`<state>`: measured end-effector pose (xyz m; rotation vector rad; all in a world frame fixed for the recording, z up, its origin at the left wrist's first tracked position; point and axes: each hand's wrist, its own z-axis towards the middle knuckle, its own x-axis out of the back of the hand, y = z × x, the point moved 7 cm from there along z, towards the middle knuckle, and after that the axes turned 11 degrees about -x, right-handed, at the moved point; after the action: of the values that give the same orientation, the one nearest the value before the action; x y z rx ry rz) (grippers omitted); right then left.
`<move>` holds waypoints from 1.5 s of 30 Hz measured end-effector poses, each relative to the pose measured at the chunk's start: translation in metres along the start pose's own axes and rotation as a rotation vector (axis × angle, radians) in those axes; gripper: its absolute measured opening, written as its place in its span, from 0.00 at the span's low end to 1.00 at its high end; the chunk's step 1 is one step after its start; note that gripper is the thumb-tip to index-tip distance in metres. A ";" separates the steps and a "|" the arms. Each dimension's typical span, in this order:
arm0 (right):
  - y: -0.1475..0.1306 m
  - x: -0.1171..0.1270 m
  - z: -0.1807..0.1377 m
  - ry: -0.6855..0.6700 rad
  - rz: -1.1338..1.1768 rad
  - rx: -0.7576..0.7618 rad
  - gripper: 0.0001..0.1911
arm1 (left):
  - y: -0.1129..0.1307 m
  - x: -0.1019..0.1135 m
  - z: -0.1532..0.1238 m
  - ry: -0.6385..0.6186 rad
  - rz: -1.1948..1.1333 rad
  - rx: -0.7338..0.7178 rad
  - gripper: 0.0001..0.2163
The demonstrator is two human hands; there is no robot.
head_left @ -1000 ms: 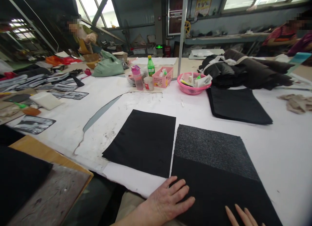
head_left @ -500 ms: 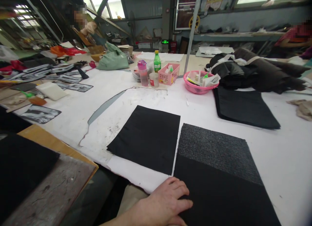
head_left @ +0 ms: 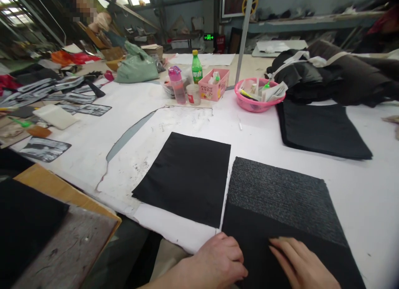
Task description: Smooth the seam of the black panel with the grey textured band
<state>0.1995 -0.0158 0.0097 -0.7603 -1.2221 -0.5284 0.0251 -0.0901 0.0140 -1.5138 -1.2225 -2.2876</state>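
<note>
A black fabric sheet (head_left: 249, 228) lies near the table's front edge, with a dark grey, coarsely textured strip (head_left: 280, 189) along its far side. My left hand (head_left: 220, 258) is closed, its curled fingers at the sheet's left edge. Over the middle of the same sheet is my right hand (head_left: 304, 262), thumb and fingers pressed together; whatever is between them is hidden. Just left of the strip, a second black fabric piece (head_left: 187, 176) lies flat, a narrow gap apart.
Farther back stand a pink basin (head_left: 257, 106), a pink box (head_left: 215, 89), a green bottle (head_left: 196, 68) and a purple-lidded bottle (head_left: 177, 87). Stacked black sheets (head_left: 324, 131) lie at right. A board (head_left: 71, 239) carries black fabric at lower left. A person sits far left.
My right hand has come into view over the black sheet. The fingers of my left hand have curled in more. The view has tilted down slightly.
</note>
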 end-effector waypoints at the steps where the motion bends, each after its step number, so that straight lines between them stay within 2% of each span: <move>1: -0.008 0.000 0.020 0.047 0.013 -0.046 0.20 | -0.001 -0.001 0.001 -0.002 0.009 0.004 0.05; 3: -0.024 -0.004 0.050 0.078 0.042 -0.088 0.21 | -0.003 -0.003 0.003 -0.008 0.009 0.010 0.05; 6: -0.037 -0.012 0.074 0.065 0.071 -0.100 0.21 | -0.006 -0.004 0.003 -0.003 -0.020 0.024 0.05; 12: -0.034 -0.019 0.082 0.047 0.071 -0.098 0.22 | -0.011 -0.007 0.005 -0.044 -0.027 0.060 0.05; 17: -0.034 -0.020 0.082 0.037 0.107 -0.107 0.20 | -0.014 0.001 0.006 -0.048 -0.010 0.079 0.08; 22: -0.034 -0.020 0.080 0.048 0.145 -0.107 0.17 | -0.040 0.019 0.012 0.113 0.123 0.283 0.06; 26: -0.035 -0.021 0.079 0.072 0.170 -0.049 0.12 | -0.063 0.036 0.025 0.230 0.274 0.395 0.10; 28: -0.035 -0.022 0.077 0.079 0.188 -0.033 0.11 | -0.070 0.040 0.033 0.212 0.305 0.383 0.10; 31: -0.033 -0.024 0.075 0.096 0.216 -0.037 0.10 | -0.077 0.045 0.040 0.148 0.289 0.359 0.03; 36: -0.029 -0.026 0.072 0.150 0.245 -0.058 0.08 | -0.078 0.053 0.042 0.124 0.282 0.329 0.03; 41: -0.028 -0.026 0.071 0.194 0.262 -0.042 0.09 | -0.076 0.049 0.044 0.120 0.311 0.308 0.05; 45: -0.028 -0.026 0.069 0.196 0.280 -0.040 0.08 | -0.077 0.047 0.048 0.074 0.320 0.265 0.03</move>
<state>0.1278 0.0175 0.0015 -0.8767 -0.9075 -0.3869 -0.0033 0.0085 0.0187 -1.3995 -1.1179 -1.8796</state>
